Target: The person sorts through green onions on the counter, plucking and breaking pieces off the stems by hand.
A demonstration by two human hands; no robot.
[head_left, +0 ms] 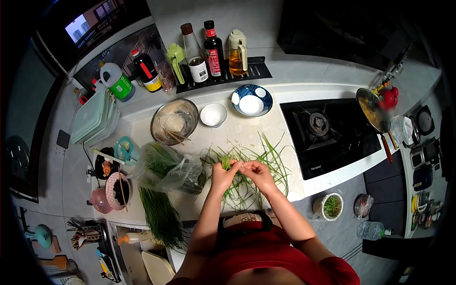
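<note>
My left hand [223,176] is closed around a small bunch of green chives [227,161], whose pale ends point up and to the right. The fingertips of my right hand [257,175] are pinched together at those ends, touching my left fingers. What the right fingers hold is too small to make out. Loose chives [271,154] lie scattered on the counter around and under both hands. To the left, a clear plastic bag [166,164] contains more greens, and a thick bundle of long chives [159,213] hangs over the counter's front edge toward the sink.
Behind my hands stand a metal bowl [174,122] with dough-like paste and chopsticks, a white bowl [213,115] and a blue patterned bowl [251,100]. A gas stove [327,135] is at the right, with a wok [373,110] on it. A bin [327,206] stands on the floor.
</note>
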